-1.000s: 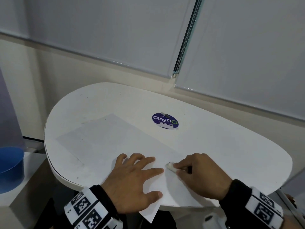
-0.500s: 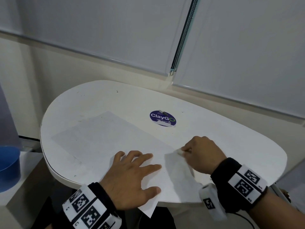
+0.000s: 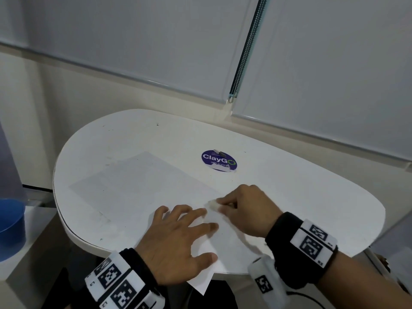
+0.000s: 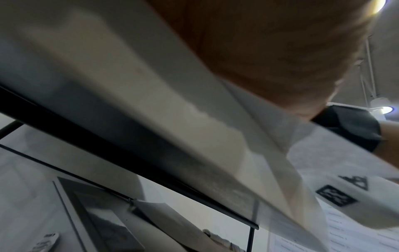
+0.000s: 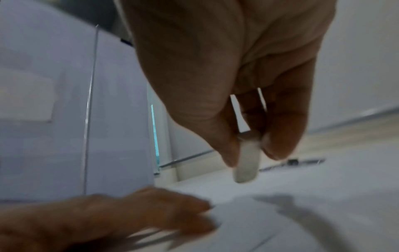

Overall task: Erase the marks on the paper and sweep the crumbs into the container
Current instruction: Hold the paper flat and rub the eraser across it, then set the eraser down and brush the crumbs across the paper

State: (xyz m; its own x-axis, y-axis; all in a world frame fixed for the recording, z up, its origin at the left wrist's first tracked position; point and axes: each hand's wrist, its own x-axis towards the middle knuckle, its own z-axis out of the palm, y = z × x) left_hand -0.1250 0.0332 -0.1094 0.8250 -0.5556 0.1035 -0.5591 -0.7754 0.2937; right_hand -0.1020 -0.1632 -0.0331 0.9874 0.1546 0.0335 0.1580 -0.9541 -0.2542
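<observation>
"ClayGo" sticker (image 3: 219,160) beyond eraser (image 3: 212,204) on paper (image 3: 142,188)

Black wristbands (image 3: 289,241) bearing white square-coded marker blocks (image 3: 313,243).

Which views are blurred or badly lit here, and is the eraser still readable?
Head view: evenly lit, only the eraser and right hand smeared. Left wrist view: soft, mostly the left hand close up, ceiling-light glare top right. Right wrist view: dim; eraser readable, left hand streaked.
</observation>
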